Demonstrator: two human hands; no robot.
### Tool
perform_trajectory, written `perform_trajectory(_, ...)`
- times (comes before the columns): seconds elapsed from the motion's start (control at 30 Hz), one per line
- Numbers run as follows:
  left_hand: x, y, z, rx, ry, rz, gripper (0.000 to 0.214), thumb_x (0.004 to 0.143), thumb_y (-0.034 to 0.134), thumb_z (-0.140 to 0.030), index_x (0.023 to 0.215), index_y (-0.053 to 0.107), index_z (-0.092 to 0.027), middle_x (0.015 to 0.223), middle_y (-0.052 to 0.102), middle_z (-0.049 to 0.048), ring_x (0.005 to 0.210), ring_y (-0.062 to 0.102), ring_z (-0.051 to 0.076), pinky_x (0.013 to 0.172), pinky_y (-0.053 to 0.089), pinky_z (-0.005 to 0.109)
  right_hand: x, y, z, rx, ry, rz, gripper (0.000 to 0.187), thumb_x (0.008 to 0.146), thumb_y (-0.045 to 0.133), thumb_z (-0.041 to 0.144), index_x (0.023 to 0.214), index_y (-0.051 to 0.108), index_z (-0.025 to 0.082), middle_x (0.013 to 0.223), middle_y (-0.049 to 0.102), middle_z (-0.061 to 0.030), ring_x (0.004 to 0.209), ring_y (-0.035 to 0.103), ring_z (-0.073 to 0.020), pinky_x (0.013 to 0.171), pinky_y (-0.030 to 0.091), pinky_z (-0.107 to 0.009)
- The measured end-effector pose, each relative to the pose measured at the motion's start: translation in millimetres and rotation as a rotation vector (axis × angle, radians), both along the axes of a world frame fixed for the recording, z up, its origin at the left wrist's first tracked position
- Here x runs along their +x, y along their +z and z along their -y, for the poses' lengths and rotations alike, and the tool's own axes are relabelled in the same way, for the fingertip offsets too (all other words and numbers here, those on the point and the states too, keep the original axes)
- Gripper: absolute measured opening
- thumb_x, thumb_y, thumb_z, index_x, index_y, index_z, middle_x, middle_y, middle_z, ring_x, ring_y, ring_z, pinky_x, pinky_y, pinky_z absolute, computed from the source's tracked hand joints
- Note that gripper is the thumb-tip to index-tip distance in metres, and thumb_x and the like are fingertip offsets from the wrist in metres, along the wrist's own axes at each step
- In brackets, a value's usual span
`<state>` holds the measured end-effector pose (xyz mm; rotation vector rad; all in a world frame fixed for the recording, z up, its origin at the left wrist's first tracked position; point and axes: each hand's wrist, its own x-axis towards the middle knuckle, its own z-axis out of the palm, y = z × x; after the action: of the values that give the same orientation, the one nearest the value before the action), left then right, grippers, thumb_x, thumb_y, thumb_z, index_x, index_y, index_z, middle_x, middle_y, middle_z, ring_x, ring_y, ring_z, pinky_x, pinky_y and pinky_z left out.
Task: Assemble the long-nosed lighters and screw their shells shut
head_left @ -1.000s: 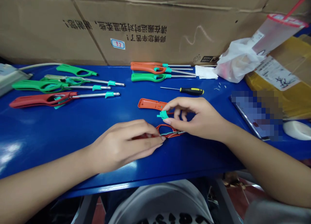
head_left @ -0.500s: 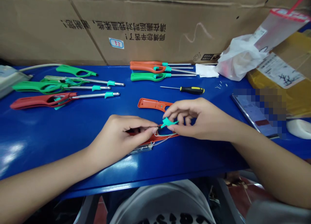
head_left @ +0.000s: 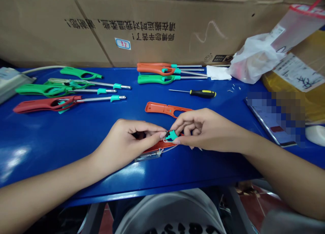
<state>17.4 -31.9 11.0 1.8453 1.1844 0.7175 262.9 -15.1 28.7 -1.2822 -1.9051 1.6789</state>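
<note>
My left hand (head_left: 138, 136) is closed, thumb and forefinger pinching a small black part (head_left: 167, 134) with a thin white wire. Against it sits a teal lighter trigger (head_left: 172, 136), held between the thumb and fingertips of my right hand (head_left: 196, 127). Under both hands lies an orange lighter half-shell (head_left: 154, 146), partly hidden by them. A clear fuel tank (head_left: 148, 155) with a pale tube rests along its near side. Just beyond my right hand is another orange half-shell (head_left: 162, 108), its right end covered by the fingers.
Several green and red lighters, including a red lighter (head_left: 48, 104), lie at left. An orange lighter (head_left: 154, 68) and others lie at the back. A screwdriver (head_left: 203, 93), small screws (head_left: 231, 89), a phone (head_left: 269, 120) and a plastic bag (head_left: 251, 60) are to the right. A cardboard box (head_left: 101, 10) stands behind.
My right hand has moved slightly down and turned the teal trigger, bringing it against the black part. My left hand keeps its pinch. The view has shifted a little.
</note>
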Motion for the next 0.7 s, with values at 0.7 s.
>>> perform_trajectory(0.7, -3.4, 0.6, 1.7, -0.086, -0.049, 0.037, 0.021, 0.089, 0.076, -0.033, 0.103, 0.087, -0.022, 0.091, 0.085, 0.0044, 0.074, 0.080, 0.020, 0.060, 0.062, 0.022, 1.0, -0.9, 3.8, 0.296, 0.095, 0.134, 0.014, 0.088, 0.076, 0.028, 0.099, 0.077, 0.019, 0.062, 0.059, 0.0065, 0.054, 0.051, -0.0070, 0.051, 0.042, -0.020)
